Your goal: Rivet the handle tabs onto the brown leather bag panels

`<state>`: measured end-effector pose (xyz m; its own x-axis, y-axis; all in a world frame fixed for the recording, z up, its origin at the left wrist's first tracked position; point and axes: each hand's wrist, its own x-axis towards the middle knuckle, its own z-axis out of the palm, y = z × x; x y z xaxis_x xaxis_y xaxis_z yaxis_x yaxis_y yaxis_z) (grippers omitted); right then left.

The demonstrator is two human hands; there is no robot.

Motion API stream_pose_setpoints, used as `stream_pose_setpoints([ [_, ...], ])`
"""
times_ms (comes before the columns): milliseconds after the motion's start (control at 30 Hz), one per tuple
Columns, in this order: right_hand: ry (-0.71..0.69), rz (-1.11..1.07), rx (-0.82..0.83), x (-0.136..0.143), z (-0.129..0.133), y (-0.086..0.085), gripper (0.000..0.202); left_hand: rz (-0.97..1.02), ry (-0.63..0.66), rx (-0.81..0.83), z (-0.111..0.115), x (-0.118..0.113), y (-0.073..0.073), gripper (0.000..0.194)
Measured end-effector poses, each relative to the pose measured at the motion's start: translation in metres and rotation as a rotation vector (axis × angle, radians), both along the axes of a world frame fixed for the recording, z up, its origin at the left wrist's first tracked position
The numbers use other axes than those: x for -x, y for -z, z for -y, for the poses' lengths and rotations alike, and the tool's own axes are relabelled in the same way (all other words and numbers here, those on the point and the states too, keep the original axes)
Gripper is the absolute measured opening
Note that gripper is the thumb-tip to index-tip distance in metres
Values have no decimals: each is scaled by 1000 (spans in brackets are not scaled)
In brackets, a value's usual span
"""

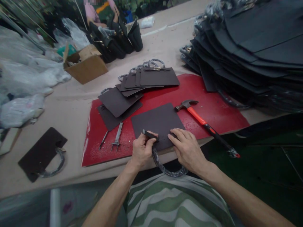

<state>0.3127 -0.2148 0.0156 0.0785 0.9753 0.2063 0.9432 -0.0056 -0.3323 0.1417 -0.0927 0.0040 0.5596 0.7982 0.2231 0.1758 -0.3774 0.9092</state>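
Pinching a dark piece (pixel 149 134), the left hand (pixel 142 151) is working by a seemingly unfastened handle (pixel 165 171), the right hand's (pixel 188 149) grip being unclear.

The table (pixel 68 110) is viewed from near, from the head at six o'clock, forward and downward toward twelve.

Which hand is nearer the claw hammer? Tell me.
Right. The right hand is on the dark panel, just left of the claw hammer; the left hand is farther left, beyond the right.
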Motion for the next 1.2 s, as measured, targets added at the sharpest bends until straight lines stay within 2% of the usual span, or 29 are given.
stream_pose_setpoints([
  [333, 9, -11, 4, 2, 2, 1, 42, -42, 10, -52, 1, -7, -3, 14],
  [500, -13, -126, -92, -9, 2, -7, 36, -77, 14, -184, 3, -10, -1, 11],
  [567, 63, -139, -178, -26, 2, -13, 30, -94, 25, -259, 4, -10, 1, 10],
  [633, 211, -47, -209, -50, 3, -18, 28, -108, 31, -318, 4, -10, 3, 10],
  [733, 403, 178, -35, -86, 6, -24, 28, -117, 40, -351, 4, -10, 6, 10],
  [833, 451, 218, 208, -109, 7, -28, 16, -115, 58, -361, 3, -10, 7, 11],
  [900, 443, 32, 306, -115, 3, -31, 8, -119, 75, -369, 2, -10, 7, 11],
  [933, 446, -150, 345, -115, 1, -32, 8, -119, 82, -371, 2, -11, 7, 12],
  [1033, 477, -965, 468, -111, -10, -36, 15, -102, 85, -365, 1, -12, 7, 11],
  [1100, 521, -1402, 469, -104, -16, -38, 19, -85, 80, -366, 1, -13, 7, 12],
  [1133, 544, -1507, 455, -100, -18, -41, 17, -80, 77, -373, 2, -13, 7, 12],
  [1200, 560, -1502, 376, -88, -18, -51, 14, -86, 78, -395, 2, -14, 8, 13],
])
